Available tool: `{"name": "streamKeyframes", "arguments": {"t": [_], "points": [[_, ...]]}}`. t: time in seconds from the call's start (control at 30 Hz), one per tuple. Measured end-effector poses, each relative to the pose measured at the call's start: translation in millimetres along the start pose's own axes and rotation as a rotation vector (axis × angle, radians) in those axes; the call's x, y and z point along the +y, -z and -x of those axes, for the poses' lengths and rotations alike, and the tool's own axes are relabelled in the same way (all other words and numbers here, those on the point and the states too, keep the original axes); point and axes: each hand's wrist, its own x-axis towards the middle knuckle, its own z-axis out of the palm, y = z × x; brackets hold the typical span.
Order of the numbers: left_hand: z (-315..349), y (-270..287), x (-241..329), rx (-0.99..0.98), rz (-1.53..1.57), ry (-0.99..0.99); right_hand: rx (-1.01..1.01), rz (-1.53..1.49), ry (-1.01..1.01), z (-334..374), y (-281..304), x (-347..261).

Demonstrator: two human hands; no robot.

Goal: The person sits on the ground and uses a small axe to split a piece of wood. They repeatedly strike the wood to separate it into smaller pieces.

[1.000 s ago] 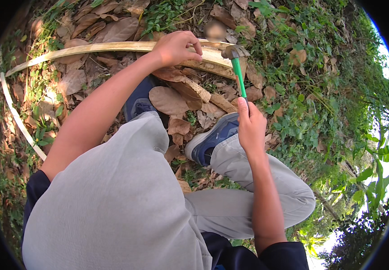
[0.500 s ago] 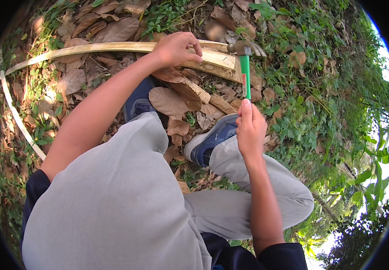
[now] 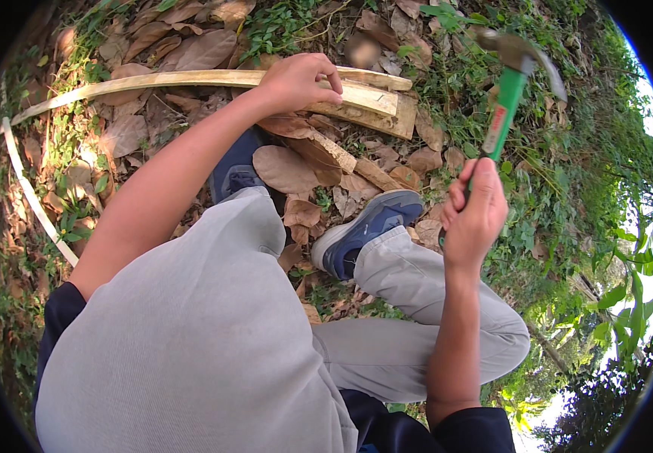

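My right hand (image 3: 477, 215) is wrapped round the green handle of a claw hammer (image 3: 506, 113). The hammer is raised to the right of the wood, its metal head up and apart from everything. My left hand (image 3: 301, 81) curls over a long pale wooden strip (image 3: 168, 79), gripping it near its right end. Under and beside that end lie other pieces, among them a wider wooden board (image 3: 404, 121). A thin dark mark, too small to name surely, shows on the strip's end. My fingertips are partly hidden behind the hand.
Dry brown leaves (image 3: 285, 170) and green plants (image 3: 522, 174) cover the ground. My blue shoes (image 3: 368, 230) stand just on the near side of the wood. Another pale strip (image 3: 32, 192) lies at the far left. Short wood pieces (image 3: 375, 175) rest among the leaves.
My right hand has lifted the hammer away from the wood's end, up and to the right. My left hand stays on the strip almost unmoved.
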Motion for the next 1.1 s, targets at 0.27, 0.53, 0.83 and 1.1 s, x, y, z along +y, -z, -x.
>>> {"name": "streamKeyframes", "arguments": {"t": [0.27,0.53,0.83,1.1], "points": [[0,1,3,-0.010,-0.011,0.027,0.102,-0.115,0.272,8,7,24],[-3,-1,2,-0.024,0.015,0.000,-0.138,0.381,-0.157,-1,-6,95],[1,1,-1,-0.006,0.002,0.002,0.043,-0.178,0.312,13,-7,-11],[0,0,0,0.002,0.012,0.010,-0.114,0.225,0.088,4,0,63]]}}
